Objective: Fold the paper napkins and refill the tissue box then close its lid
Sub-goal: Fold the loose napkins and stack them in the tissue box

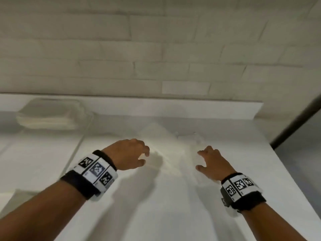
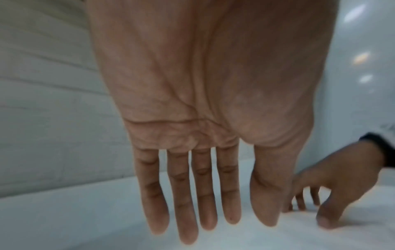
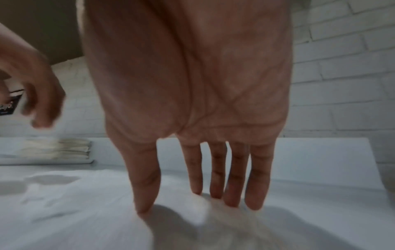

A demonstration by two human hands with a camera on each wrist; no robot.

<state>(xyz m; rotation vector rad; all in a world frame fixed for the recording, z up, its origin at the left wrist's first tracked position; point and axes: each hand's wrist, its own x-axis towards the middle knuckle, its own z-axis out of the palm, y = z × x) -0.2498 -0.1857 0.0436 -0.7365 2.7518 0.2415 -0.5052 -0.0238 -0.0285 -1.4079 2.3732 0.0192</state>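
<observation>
Writing: none readable; wristbands (image 1: 97, 173) carry black-white square codes.
Napkin (image 1: 173, 153): white, soft, creased, frame centre.
Left hand (image 1: 129, 154): released, hovering.
Right hand (image 1: 212, 162): fingertips (image 3: 233, 203) spread on napkin.
Box (image 1: 50, 115): translucent, upper left, napkins stacked inside.

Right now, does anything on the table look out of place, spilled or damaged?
Nothing stands out. A white napkin lies spread on the table between the hands, and a stack of napkins sits at the far left. The pictures are blurred, so small flaws could be missed.
</observation>
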